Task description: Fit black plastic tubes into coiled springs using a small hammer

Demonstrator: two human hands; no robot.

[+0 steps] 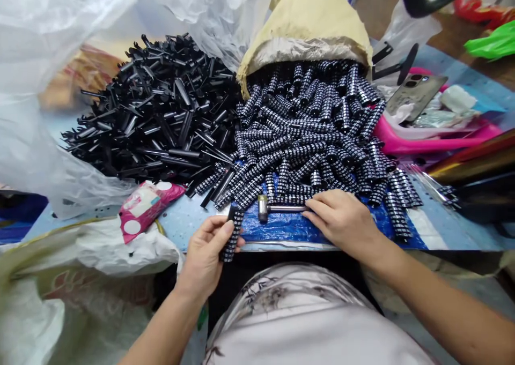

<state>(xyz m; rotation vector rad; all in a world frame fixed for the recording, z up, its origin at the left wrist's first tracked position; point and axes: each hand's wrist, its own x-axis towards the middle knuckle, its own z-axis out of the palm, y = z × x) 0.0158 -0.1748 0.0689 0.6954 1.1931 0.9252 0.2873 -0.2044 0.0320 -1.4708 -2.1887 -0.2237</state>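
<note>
The left hand (208,247) grips one patterned tube (230,243) and the right hand (341,218) pinches a small hammer (263,209), as heaped loose tubes (306,126) and black parts (161,116) beyond them suggest much work remains

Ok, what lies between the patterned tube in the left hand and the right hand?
In the head view: the small hammer, its head nearer the patterned tube, its handle at the right hand, over blue sheeting.

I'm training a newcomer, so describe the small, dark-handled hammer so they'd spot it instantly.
Find the heap of black, white-patterned tubes spilling from the yellow sack. Along its near edge, over blue plastic sheeting, the right hand grips the dark-handled hammer. Unlike the tubes, it has a crosswise cylindrical head.
</note>
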